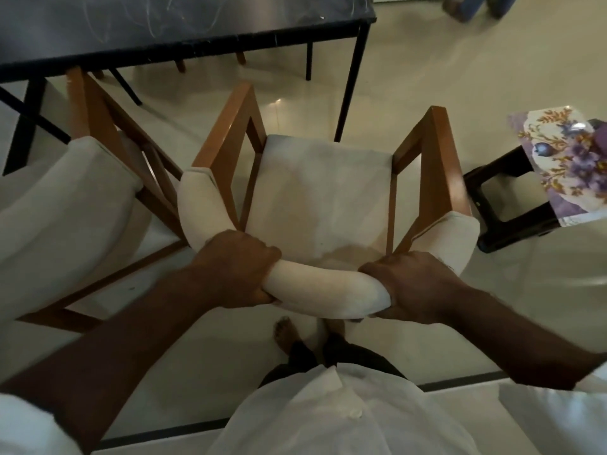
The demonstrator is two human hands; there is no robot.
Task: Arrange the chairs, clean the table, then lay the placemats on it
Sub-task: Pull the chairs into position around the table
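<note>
A wooden armchair with a cream seat and a curved cream padded backrest stands right in front of me, facing the dark table. My left hand grips the backrest on its left part. My right hand grips it on the right part. The chair's front sits a little short of the table's near edge, by the table's right corner leg. A second chair of the same kind stands to the left, its front tucked under the table. Floral placemats lie on a dark stool at the right.
The dark stool stands close to the held chair's right side. More chair legs show beyond the table. A person's feet appear at the top right. My bare foot is just behind the chair on the pale tiled floor.
</note>
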